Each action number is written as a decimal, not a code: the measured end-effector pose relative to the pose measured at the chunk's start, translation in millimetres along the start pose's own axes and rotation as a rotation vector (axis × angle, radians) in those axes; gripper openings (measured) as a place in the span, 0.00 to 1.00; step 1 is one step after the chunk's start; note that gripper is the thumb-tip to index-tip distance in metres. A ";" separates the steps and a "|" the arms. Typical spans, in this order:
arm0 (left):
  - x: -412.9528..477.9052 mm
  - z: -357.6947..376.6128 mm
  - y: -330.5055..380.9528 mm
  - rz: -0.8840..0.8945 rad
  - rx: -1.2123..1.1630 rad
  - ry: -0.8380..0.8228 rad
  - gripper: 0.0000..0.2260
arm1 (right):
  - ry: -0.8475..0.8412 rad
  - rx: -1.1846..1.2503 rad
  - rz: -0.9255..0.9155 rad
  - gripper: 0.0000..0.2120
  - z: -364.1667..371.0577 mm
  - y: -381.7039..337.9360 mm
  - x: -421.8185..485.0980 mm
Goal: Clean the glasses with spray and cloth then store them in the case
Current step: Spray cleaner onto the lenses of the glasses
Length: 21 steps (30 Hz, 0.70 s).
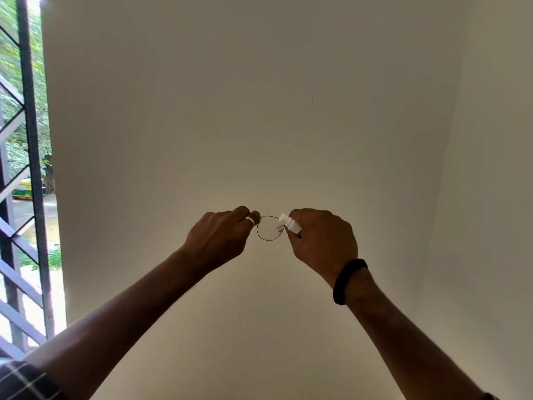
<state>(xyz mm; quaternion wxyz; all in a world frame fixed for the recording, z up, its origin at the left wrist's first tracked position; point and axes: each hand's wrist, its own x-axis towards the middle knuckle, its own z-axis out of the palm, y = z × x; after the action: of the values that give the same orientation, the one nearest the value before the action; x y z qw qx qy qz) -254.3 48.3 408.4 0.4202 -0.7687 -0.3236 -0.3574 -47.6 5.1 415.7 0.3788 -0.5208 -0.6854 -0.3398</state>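
We hold the glasses [268,228] up before the wall, our left hand [219,235] pinching the frame at its nine o'clock edge. Our right hand [323,238] is wrapped round the spray bottle [289,223], nozzle touching the lens from three o'clock.

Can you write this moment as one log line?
left hand: holds glasses | right hand: holds spray bottle at lens | cloth, case: unseen

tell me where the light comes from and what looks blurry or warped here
Head view: daylight enters through the barred window on the left, overexposed near its base; the plain wall dims toward the top. The wide lens bows the wall edges. The glasses and spray bottle are small and soft.
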 end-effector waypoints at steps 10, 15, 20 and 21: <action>-32.4 7.0 43.8 -0.685 -0.625 0.196 0.07 | 0.133 0.626 0.192 0.04 -17.2 18.8 1.7; -39.1 -5.7 103.7 -1.096 -1.600 -0.035 0.11 | 0.251 1.087 0.288 0.03 -21.6 24.6 -11.8; -17.3 -5.2 125.4 -1.079 -1.912 -0.038 0.12 | 0.219 1.469 0.373 0.13 -5.1 25.3 -28.8; -12.9 -4.2 126.5 -1.071 -1.937 -0.022 0.13 | 0.203 1.513 0.386 0.14 -2.3 24.9 -30.7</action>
<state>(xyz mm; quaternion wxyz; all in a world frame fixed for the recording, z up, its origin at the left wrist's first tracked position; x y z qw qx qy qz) -161.4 -13.2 347.0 -0.5712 -0.5359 -0.2015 -0.5882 -17.8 -5.3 391.7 0.7434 -0.1978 -0.5902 0.2449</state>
